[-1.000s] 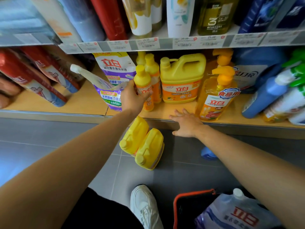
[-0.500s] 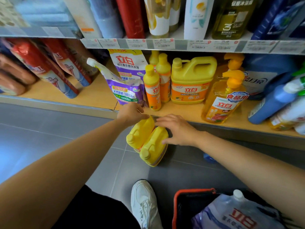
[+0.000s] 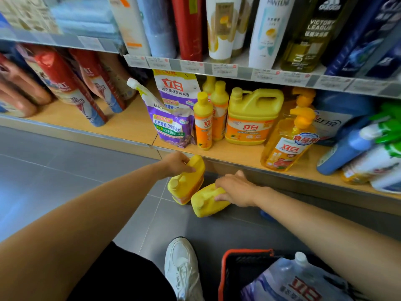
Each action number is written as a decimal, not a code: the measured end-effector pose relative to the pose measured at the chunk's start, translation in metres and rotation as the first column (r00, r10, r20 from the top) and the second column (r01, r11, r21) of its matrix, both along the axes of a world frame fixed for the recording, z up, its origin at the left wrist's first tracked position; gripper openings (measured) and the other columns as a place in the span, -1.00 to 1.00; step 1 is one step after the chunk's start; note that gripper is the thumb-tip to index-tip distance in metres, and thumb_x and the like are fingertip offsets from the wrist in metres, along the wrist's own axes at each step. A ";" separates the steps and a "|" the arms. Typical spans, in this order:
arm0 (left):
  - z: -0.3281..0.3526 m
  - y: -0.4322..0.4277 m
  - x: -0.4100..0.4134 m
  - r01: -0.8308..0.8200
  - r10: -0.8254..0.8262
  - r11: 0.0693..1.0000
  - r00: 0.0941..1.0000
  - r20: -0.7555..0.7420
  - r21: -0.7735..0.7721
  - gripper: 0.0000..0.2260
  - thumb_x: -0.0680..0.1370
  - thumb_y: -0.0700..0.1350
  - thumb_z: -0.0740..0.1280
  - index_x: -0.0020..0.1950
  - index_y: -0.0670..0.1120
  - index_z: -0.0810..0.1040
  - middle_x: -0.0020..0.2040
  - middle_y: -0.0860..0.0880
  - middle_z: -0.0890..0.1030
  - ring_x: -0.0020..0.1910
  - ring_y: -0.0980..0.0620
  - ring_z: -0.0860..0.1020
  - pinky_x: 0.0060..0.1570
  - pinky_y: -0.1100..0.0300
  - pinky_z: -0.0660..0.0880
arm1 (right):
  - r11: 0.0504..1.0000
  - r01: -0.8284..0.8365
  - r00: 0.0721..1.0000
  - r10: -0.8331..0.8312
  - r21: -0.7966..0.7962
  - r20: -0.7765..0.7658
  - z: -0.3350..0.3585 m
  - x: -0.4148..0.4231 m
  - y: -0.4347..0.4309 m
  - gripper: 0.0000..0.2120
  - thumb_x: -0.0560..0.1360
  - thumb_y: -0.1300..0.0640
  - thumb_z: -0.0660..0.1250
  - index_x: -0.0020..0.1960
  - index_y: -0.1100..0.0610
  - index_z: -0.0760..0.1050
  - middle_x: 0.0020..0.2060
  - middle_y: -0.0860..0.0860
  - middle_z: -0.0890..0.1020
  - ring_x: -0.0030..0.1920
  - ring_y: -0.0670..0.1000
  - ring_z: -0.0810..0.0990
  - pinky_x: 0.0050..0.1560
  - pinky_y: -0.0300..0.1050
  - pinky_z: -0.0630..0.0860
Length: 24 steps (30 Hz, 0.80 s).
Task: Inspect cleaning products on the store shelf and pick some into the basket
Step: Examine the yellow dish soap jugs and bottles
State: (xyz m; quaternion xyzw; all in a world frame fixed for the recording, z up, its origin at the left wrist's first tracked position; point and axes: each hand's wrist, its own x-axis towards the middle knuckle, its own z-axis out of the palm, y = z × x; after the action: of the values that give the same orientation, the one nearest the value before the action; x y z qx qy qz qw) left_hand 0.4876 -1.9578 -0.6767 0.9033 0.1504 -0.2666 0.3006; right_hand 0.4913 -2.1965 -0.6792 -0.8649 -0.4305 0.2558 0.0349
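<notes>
I'm seeing a white shoe [image 3: 183, 268] standing on the grey tiled floor [image 3: 65, 170], black clothing [image 3: 121, 276] showing just left of it, and price labels [image 3: 224, 69] lining up in a row higher up.

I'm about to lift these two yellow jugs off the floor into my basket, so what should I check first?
1. Grip of left hand on left yellow jug: ok.
2. Fingers of right hand curled over right yellow jug: ok.
3. Both caps on: ok.
4. Room in basket beside the refill pouch: cannot tell, mostly out of view.
5. The white shoe clear of the jugs: ok.
</notes>
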 end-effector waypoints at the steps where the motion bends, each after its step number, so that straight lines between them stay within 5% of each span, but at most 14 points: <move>1: 0.002 0.000 0.000 0.013 -0.013 1.000 1.000 -0.008 -0.001 -0.64 0.55 0.02 0.47 0.25 -0.17 0.62 0.17 -0.13 0.65 0.16 -0.11 0.59 0.17 0.01 0.54 | 0.995 0.081 0.997 -0.080 0.056 -0.011 0.007 -0.002 -0.004 -0.64 0.60 -0.19 0.24 0.20 0.07 0.48 0.14 0.03 0.59 0.24 0.10 0.48 0.26 0.14 0.26; 6: 0.005 0.000 -0.002 0.082 -0.082 0.996 0.996 -0.017 0.033 -0.68 0.55 0.02 0.47 0.17 -0.19 0.66 0.10 -0.13 0.68 0.08 -0.08 0.61 0.12 0.02 0.56 | 0.867 0.412 0.911 -0.396 0.281 -0.116 0.077 0.015 -0.032 -0.73 0.58 -0.15 0.30 0.05 0.05 0.59 0.02 0.03 0.63 0.10 0.08 0.56 0.05 -0.03 0.40; 10: 0.006 -0.009 -0.007 0.148 -0.147 0.987 0.989 -0.016 0.065 -0.64 0.56 0.06 0.45 0.24 -0.16 0.63 0.09 -0.07 0.64 0.02 -0.01 0.57 0.02 0.14 0.53 | 0.745 0.499 0.861 -0.487 0.443 -0.150 0.137 0.036 -0.051 -0.71 0.56 -0.09 0.36 0.02 0.14 0.65 -0.03 0.07 0.68 0.04 0.07 0.61 0.05 0.08 0.53; 13: 0.009 -0.016 -0.010 0.202 -0.200 0.977 0.979 -0.033 0.073 -0.61 0.58 0.06 0.42 0.31 -0.15 0.59 0.19 -0.09 0.62 0.10 -0.03 0.57 0.14 0.12 0.53 | 0.720 0.521 0.837 -0.536 0.459 -0.110 0.161 0.050 -0.046 -0.68 0.41 -0.15 0.51 -0.10 0.10 0.63 -0.13 0.04 0.67 -0.05 0.07 0.62 -0.03 0.10 0.55; 18: 0.010 -0.019 -0.013 0.268 -0.267 0.962 0.963 -0.025 0.059 -0.56 0.59 0.10 0.39 0.37 -0.14 0.56 0.26 -0.10 0.61 0.17 -0.06 0.57 0.20 0.09 0.53 | 0.675 0.552 0.734 -0.672 0.490 0.100 0.144 0.070 -0.020 -0.51 0.31 -0.16 0.60 0.06 0.15 0.63 -0.01 0.04 0.64 0.04 0.06 0.55 -0.09 -0.11 0.35; 24: 0.002 -0.018 -0.016 0.298 -0.299 0.953 0.954 0.019 0.061 -0.58 0.59 0.10 0.39 0.37 -0.09 0.56 0.28 -0.07 0.60 0.20 -0.04 0.55 0.22 0.08 0.53 | 0.609 0.589 0.653 -0.746 0.531 0.131 0.108 0.091 -0.017 -0.53 0.40 -0.21 0.50 0.06 0.16 0.59 0.05 0.15 0.66 0.13 0.22 0.58 0.00 -0.01 0.39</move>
State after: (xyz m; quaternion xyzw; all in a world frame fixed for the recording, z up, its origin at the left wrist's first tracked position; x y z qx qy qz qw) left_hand 0.4717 -1.9762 -0.6744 0.9276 0.0155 -0.2917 0.2330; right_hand 0.5826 -2.2132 -0.5710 -0.9607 -0.1153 -0.0353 0.2502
